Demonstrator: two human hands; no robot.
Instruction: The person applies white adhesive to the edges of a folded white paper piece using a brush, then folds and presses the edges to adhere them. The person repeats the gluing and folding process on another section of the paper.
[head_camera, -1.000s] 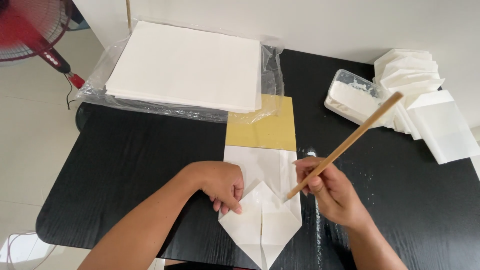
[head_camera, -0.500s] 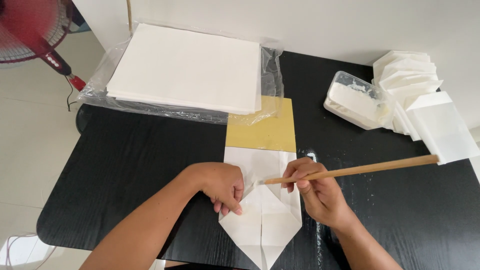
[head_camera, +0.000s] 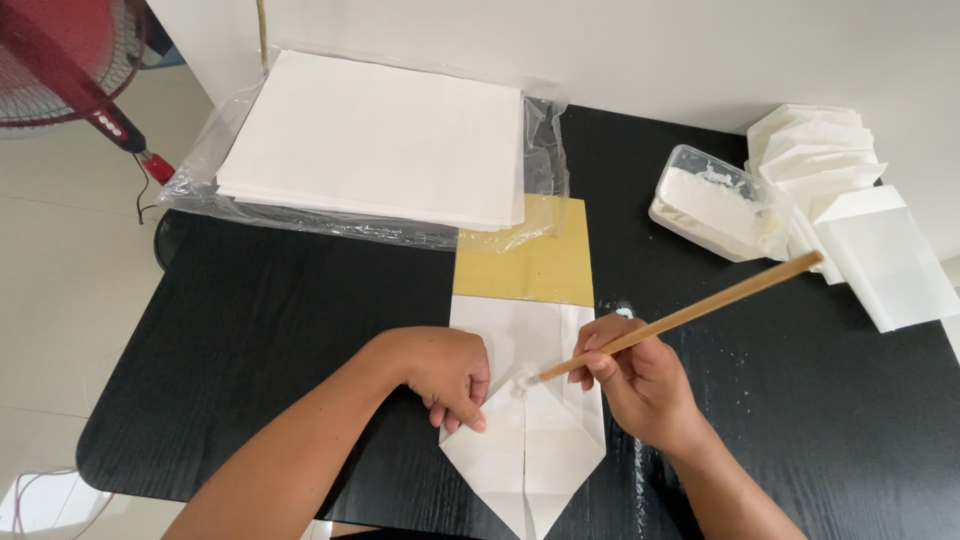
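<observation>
A folded white paper with a pointed lower end lies on a yellow card on the black table. My left hand presses its fingertips on the paper's left fold. In my right hand I grip a thin wooden stick. The stick's tip carries a dab of white paste and touches the paper's centre, right beside my left fingers. Its far end points up and to the right.
A stack of white sheets in clear plastic wrap lies at the back left. At the back right stand a clear tub of white paste and a pile of folded white paper pieces. A red fan stands on the floor, left.
The stick's far end swung down and to the right, then rose a little. Its tip has come onto the paper's centre. My left hand has stayed on the fold.
</observation>
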